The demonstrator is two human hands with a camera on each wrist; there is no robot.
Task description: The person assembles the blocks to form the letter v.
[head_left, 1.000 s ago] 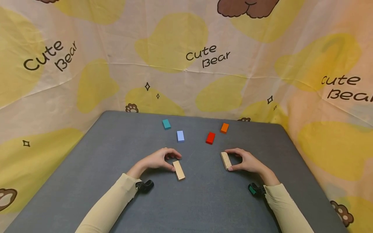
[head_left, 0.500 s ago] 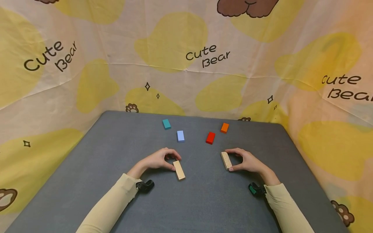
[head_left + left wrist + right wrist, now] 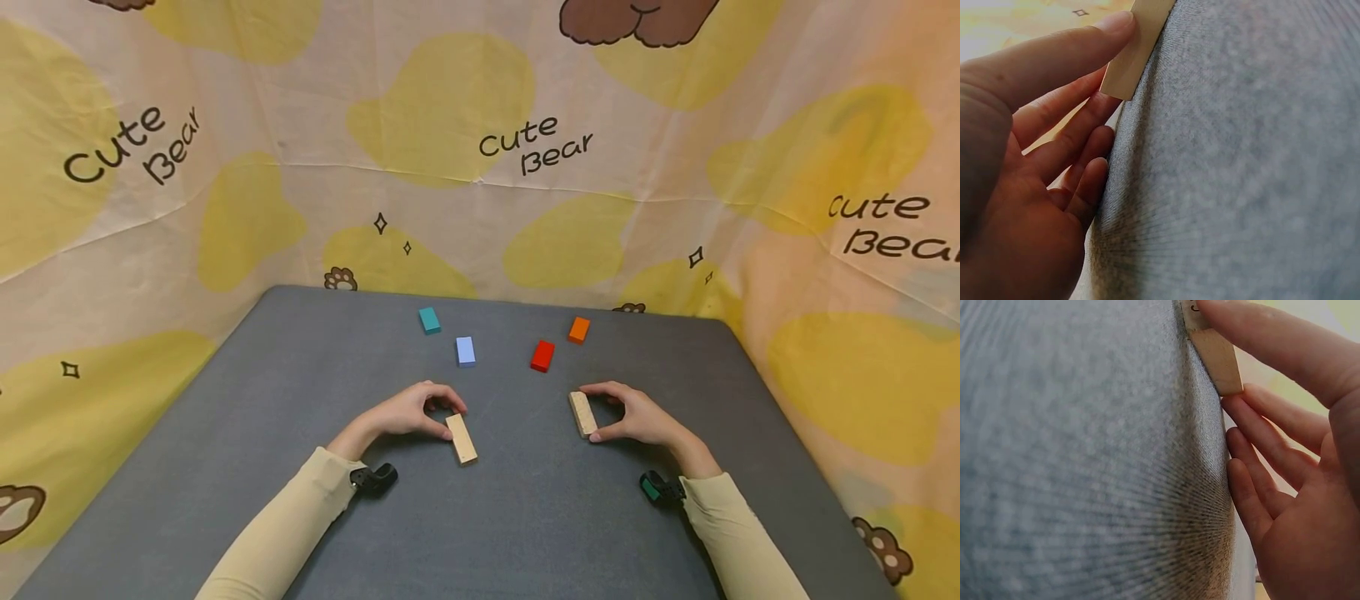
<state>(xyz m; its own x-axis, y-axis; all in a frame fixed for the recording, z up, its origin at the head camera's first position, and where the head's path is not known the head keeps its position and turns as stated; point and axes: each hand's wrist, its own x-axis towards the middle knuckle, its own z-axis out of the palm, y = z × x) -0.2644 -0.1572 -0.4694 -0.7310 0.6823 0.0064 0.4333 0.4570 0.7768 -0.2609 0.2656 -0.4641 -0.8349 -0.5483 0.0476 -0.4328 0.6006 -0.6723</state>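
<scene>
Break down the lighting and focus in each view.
Head: fairly even light, with soft shadows on the grey table; left wrist: the left hand is dim against a bright backdrop, the table blurring toward the right; right wrist: the right hand stands against pale brightness, the table blurring leftward.

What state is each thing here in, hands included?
Left wooden block: lying slantwise, touched
Left hand: curved, thumb on this block
Right wooden block: lying slantwise, held
Right hand: curved, gripping this block
Teal block: lying, untouched
Light blue block: lying, untouched
Red block: lying, untouched
Orange block: lying, untouched
Printed cloth: hanging, creased
</scene>
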